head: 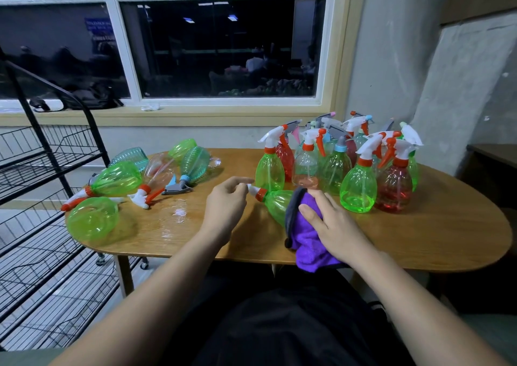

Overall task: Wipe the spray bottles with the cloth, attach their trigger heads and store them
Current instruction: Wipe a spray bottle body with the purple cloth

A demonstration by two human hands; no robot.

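A green spray bottle (277,202) lies on its side in the middle of the wooden table (419,242). My left hand (226,203) grips its white and orange trigger head (256,191). My right hand (333,223) presses a purple cloth (307,242) with straight fingers against the bottle's body. Several assembled bottles (358,186) in green, red and clear plastic stand upright at the back right. At the left lie several more bottles (117,181) on their sides, some with heads on, plus a headless green one (92,220).
A black wire rack (42,170) on castors stands left of the table. A loose grey and blue trigger head (176,186) lies near the left pile. Wet patches (179,212) glisten on the tabletop. A window and wall are behind the table.
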